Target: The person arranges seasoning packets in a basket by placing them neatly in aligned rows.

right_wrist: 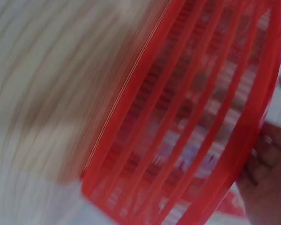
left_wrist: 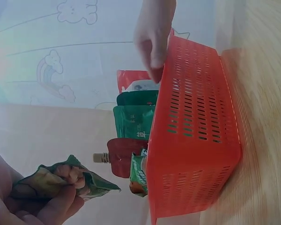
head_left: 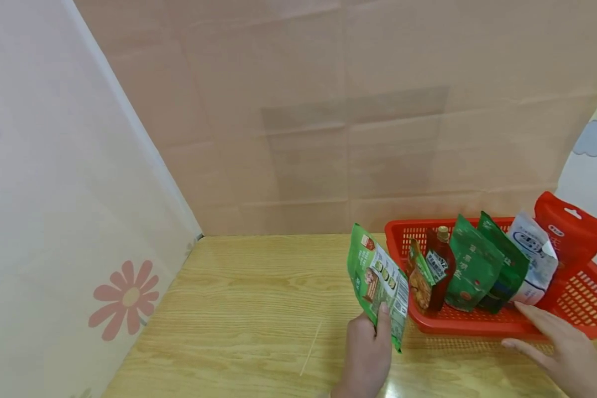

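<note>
My left hand point(head_left: 368, 351) grips a green printed food packet point(head_left: 375, 276) by its lower edge, thumb across the front, left of a red plastic basket point(head_left: 470, 327). In the left wrist view that packet point(left_wrist: 70, 178) is tilted, with the fingers bent beneath it. My right hand point(head_left: 572, 345) is at the basket's front rim, its fingers extended over the edge and the thumb apart outside. The right wrist view is blurred; there the right hand point(right_wrist: 269, 173) shows beyond the rim, with no item visibly held.
Inside the basket stand a small green packet point(head_left: 420, 282), a brown-red spouted pouch point(head_left: 443, 271), two green pouches point(head_left: 472, 271) point(head_left: 509, 265), a white bag point(head_left: 532, 249) and a red bag point(head_left: 567, 232). Beneath is a wooden table point(head_left: 244, 309); a papered wall point(head_left: 303, 166) rises behind.
</note>
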`<control>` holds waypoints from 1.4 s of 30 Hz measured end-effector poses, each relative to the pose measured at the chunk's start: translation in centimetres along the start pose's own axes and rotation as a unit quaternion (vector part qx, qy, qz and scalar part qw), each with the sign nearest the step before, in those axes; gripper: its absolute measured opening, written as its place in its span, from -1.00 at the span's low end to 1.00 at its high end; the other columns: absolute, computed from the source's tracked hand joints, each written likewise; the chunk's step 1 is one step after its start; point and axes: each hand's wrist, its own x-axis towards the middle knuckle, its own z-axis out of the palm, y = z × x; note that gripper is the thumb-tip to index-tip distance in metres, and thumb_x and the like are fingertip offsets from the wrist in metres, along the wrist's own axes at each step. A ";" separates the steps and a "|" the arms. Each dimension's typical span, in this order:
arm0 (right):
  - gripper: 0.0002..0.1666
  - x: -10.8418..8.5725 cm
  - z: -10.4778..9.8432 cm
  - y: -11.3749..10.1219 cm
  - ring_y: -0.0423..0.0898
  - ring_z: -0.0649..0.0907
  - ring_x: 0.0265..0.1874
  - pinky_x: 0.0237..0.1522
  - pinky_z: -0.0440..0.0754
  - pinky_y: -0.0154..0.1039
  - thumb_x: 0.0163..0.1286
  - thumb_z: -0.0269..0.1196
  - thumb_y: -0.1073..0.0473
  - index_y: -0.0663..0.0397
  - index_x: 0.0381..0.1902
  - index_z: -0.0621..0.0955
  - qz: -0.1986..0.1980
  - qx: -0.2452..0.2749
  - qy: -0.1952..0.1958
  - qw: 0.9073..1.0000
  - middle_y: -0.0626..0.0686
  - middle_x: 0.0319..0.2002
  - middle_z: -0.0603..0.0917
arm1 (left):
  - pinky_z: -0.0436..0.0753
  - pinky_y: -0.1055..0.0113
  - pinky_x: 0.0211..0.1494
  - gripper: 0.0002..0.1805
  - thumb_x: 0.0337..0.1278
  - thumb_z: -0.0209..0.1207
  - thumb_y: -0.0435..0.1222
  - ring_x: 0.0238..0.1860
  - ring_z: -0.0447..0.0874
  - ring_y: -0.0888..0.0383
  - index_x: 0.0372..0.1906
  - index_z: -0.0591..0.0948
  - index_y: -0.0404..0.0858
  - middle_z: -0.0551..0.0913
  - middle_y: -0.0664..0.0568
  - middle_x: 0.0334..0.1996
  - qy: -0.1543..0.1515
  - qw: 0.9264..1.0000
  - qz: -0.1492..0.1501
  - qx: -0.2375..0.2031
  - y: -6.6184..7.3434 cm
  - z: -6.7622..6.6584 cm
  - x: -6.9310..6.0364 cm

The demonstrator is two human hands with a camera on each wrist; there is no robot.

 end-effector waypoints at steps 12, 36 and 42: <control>-0.36 0.9 -1.5 5.4 0.28 0.57 -0.29 -0.18 0.46 0.26 -0.30 0.57 0.18 0.31 -0.19 0.61 -0.062 -0.138 0.018 0.988 0.33 -0.29 0.67 | 0.65 0.51 -0.32 -0.58 0.42 -0.06 -0.13 -0.24 0.76 0.19 -0.03 0.64 -0.38 0.75 -0.15 -0.16 0.001 1.000 0.004 0.022 -0.1 0.7 0.8; -0.59 0.6 -0.5 5.2 0.30 0.53 -0.37 -0.19 0.39 0.26 -0.23 0.45 0.46 0.35 -0.31 0.61 -0.051 -0.100 0.072 0.991 0.35 -0.38 0.65 | 0.26 0.58 -0.68 -0.72 0.36 0.00 -0.33 -0.70 0.36 0.36 -0.54 0.50 -0.20 0.49 0.07 -0.74 0.072 0.949 0.155 0.265 -1.3 6.4 6.8; -0.58 0.5 -0.6 5.1 0.32 0.53 -0.35 -0.17 0.38 0.28 -0.24 0.45 0.48 0.37 -0.30 0.61 -0.046 -0.093 0.078 0.992 0.37 -0.37 0.65 | 0.34 0.54 -0.63 -0.82 0.31 0.07 -0.30 -0.73 0.41 0.31 -0.33 0.66 -0.22 0.57 0.09 -0.73 0.118 0.914 0.177 0.346 -1.8 8.0 7.5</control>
